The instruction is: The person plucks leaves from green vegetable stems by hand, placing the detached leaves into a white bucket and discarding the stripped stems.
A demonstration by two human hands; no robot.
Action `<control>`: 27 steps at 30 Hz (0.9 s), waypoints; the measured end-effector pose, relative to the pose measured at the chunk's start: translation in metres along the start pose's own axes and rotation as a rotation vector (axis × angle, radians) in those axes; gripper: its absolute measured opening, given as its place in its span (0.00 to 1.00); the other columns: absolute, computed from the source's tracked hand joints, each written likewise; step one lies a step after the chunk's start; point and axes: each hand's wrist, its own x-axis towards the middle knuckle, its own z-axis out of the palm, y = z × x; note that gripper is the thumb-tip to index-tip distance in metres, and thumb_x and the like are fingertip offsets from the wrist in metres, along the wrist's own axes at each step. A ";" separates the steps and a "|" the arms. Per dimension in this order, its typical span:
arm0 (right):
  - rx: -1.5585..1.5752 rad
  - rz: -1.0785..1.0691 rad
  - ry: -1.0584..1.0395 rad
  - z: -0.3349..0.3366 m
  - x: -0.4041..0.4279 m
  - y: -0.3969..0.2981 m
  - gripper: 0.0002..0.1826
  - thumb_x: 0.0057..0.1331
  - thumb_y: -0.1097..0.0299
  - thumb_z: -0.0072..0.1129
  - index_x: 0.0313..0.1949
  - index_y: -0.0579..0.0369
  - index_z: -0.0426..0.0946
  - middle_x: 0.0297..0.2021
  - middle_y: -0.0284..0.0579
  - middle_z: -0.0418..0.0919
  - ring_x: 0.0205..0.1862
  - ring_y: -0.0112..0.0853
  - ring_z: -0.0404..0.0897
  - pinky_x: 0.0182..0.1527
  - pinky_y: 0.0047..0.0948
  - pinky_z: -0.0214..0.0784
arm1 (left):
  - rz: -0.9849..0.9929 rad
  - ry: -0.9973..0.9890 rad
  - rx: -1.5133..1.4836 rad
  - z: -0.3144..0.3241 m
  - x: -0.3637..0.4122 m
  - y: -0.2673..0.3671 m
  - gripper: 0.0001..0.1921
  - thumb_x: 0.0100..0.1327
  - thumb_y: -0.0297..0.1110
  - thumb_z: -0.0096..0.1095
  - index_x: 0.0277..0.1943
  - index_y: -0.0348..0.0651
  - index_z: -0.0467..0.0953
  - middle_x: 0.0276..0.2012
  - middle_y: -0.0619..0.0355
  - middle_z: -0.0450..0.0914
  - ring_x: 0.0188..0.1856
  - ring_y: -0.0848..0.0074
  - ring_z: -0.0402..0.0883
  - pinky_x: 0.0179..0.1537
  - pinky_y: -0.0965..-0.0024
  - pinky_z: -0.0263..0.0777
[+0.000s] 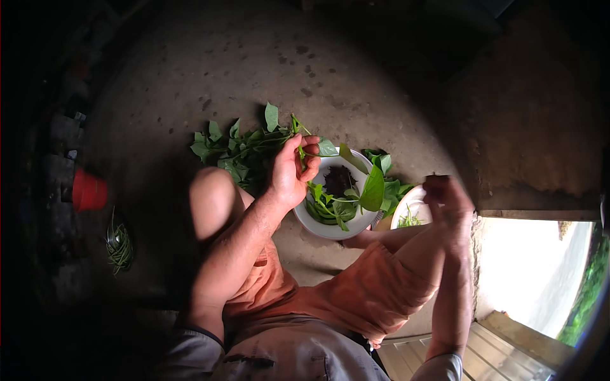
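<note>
My left hand (295, 164) holds a green leafy stem (301, 155) upright between thumb and fingers. Its heart-shaped leaves (373, 188) hang to the right over a white bowl (329, 233). Inside the bowl are green leaves (344, 209) and a dark purple mass (338, 180) that I cannot identify. Raised above my right knee, my right hand (448, 205) is blurred and partly in shadow, with its fingers bent. Whether anything is in it cannot be told. A white basin (411, 205) with thin green pieces (409, 219) is partly hidden behind it.
A heap of leafy vines (233, 147) lies on the concrete floor (228, 81) beyond my left knee. More leaves (391, 190) lie between bowl and basin. A red bucket (89, 189) and a bunch of green beans (120, 250) are at left. A bright doorway (524, 266) opens at right.
</note>
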 end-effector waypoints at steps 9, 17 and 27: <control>-0.123 -0.025 -0.523 0.117 0.011 0.006 0.12 0.62 0.72 0.59 0.46 0.59 0.77 0.41 0.52 0.80 0.44 0.41 0.80 0.49 0.35 0.72 | -0.078 -0.181 -0.144 -0.010 -0.002 0.005 0.18 0.71 0.43 0.47 0.49 0.34 0.72 0.37 0.57 0.75 0.31 0.78 0.73 0.24 0.80 0.63; 0.288 0.330 -0.464 0.107 0.013 0.033 0.08 0.67 0.72 0.53 0.44 0.59 0.77 0.36 0.38 0.80 0.41 0.24 0.76 0.47 0.27 0.68 | -0.020 -0.192 0.118 -0.009 -0.005 -0.003 0.13 0.68 0.37 0.55 0.53 0.46 0.73 0.45 0.62 0.78 0.45 0.78 0.76 0.46 0.71 0.69; 0.390 0.361 -0.412 0.112 0.007 0.036 0.12 0.70 0.69 0.51 0.49 0.61 0.73 0.38 0.39 0.80 0.42 0.24 0.76 0.47 0.24 0.68 | 0.065 -0.206 0.191 -0.008 -0.005 -0.010 0.09 0.66 0.32 0.60 0.47 0.44 0.77 0.39 0.64 0.78 0.37 0.82 0.74 0.36 0.76 0.66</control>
